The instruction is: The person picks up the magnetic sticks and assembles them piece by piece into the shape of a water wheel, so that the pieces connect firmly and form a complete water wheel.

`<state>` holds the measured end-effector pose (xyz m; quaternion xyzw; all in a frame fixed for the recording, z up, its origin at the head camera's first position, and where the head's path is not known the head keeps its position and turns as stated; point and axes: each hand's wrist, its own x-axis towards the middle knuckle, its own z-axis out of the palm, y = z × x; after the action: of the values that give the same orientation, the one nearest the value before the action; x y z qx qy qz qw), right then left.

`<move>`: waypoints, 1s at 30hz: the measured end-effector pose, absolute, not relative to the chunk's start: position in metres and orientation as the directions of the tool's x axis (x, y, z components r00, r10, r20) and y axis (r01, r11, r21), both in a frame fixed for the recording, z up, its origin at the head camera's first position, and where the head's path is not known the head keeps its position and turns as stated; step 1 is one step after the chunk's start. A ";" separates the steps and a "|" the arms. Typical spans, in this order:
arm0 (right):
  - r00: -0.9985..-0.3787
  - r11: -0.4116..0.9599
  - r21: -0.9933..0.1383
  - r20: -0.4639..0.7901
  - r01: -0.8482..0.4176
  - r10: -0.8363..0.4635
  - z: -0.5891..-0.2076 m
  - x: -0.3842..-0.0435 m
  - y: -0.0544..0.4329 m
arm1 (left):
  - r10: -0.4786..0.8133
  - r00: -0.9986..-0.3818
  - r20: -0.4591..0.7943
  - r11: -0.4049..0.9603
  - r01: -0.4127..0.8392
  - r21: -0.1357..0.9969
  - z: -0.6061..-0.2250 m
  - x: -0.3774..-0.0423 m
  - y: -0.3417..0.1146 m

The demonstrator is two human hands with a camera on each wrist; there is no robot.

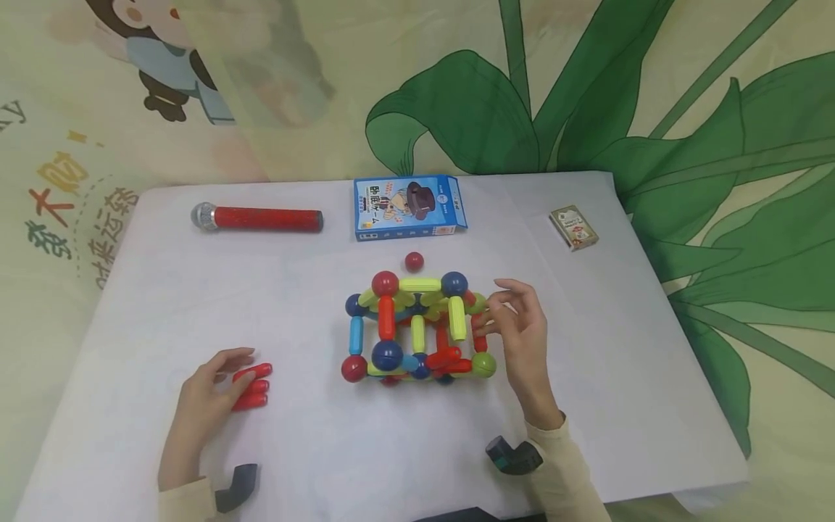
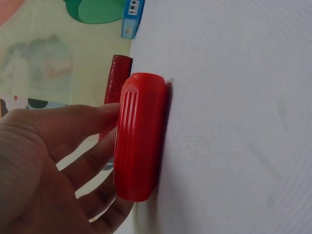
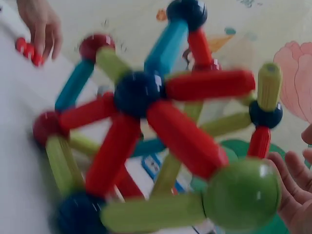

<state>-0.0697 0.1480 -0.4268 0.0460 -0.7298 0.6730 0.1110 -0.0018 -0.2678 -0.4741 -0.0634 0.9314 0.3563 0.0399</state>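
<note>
A frame of magnetic rods and balls (image 1: 418, 285) stands mid-table, its sticks red, yellow-green and blue, its balls red, dark blue and green. My left hand (image 1: 204, 406) pinches a row of three red magnetic rods (image 1: 251, 401) low over the white tabletop, left of the frame. Up close in the left wrist view, the thumb lies against a ribbed red rod (image 2: 139, 139), with the fingers behind it. At the frame's right side is my right hand (image 1: 520, 337), fingers loosely bent and holding nothing. Its fingertips overlap a red upright above the green ball (image 1: 483, 365).
A loose red ball (image 1: 414, 262) lies just behind the frame. Farther back are a red microphone-shaped stick (image 1: 267, 219), a blue picture box (image 1: 407, 206) and a small card box (image 1: 574, 227). A patterned cloth (image 1: 313, 87) hangs behind the white table (image 1: 313, 442).
</note>
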 end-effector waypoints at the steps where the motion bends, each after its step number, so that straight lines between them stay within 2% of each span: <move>1: -0.968 0.124 -0.965 0.241 -0.230 0.076 -0.428 -0.078 0.151 | -0.090 -0.989 -0.117 0.739 -0.145 0.657 -0.474 -0.002 -0.268; 4: -0.977 0.306 -0.930 0.212 -0.205 -0.011 -0.434 -0.120 0.161 | -0.094 -0.990 -0.110 0.735 -0.143 0.662 -0.475 -0.002 -0.269; 7: -0.972 0.493 -0.853 0.061 -0.169 -0.228 -0.440 -0.170 0.163 | -0.086 -0.991 -0.102 0.725 -0.132 0.676 -0.479 -0.002 -0.269; 9: -0.913 0.568 -0.799 -0.061 -0.198 -0.404 -0.447 -0.197 0.158 | -0.077 -0.992 -0.102 0.717 -0.126 0.685 -0.482 -0.002 -0.268; 12: -0.774 0.566 -0.779 -0.175 -0.269 -0.608 -0.457 -0.223 0.142 | -0.075 -0.992 -0.105 0.711 -0.127 0.691 -0.485 -0.001 -0.266; 15: -0.685 0.569 -0.754 -0.225 -0.328 -0.693 -0.467 -0.237 0.126 | -0.089 -0.989 -0.114 0.709 -0.143 0.691 -0.484 -0.002 -0.263; 17: -0.674 0.590 -0.722 -0.235 -0.361 -0.700 -0.471 -0.241 0.120 | -0.095 -0.988 -0.121 0.703 -0.153 0.694 -0.484 -0.002 -0.261; 19: -0.697 0.618 -0.692 -0.231 -0.372 -0.678 -0.472 -0.243 0.119 | -0.101 -0.987 -0.124 0.702 -0.159 0.694 -0.483 -0.003 -0.259; 21: -0.749 0.637 -0.681 -0.195 -0.361 -0.633 -0.469 -0.239 0.126 | -0.101 -0.988 -0.120 0.704 -0.157 0.693 -0.483 -0.003 -0.259; 23: -0.822 0.624 -0.719 -0.130 -0.307 -0.554 -0.461 -0.228 0.140 | -0.100 -0.989 -0.105 0.711 -0.145 0.688 -0.482 -0.003 -0.259; 25: -0.895 0.557 -0.791 -0.027 -0.253 -0.446 -0.449 -0.207 0.157 | -0.102 -0.991 -0.085 0.719 -0.132 0.682 -0.481 -0.003 -0.260; 27: -0.941 0.440 -0.864 0.103 -0.245 -0.323 -0.436 -0.176 0.172 | -0.114 -0.991 -0.069 0.725 -0.130 0.676 -0.480 -0.003 -0.261; 30: -0.934 0.243 -0.908 0.300 -0.342 -0.192 -0.419 -0.122 0.183 | -0.143 -0.988 -0.055 0.714 -0.141 0.686 -0.477 -0.003 -0.263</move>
<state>-0.1218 0.1827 -0.4186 0.1699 -0.7858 0.5914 0.0630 -0.0035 -0.2628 -0.4772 -0.0768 0.9257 0.3703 -0.0011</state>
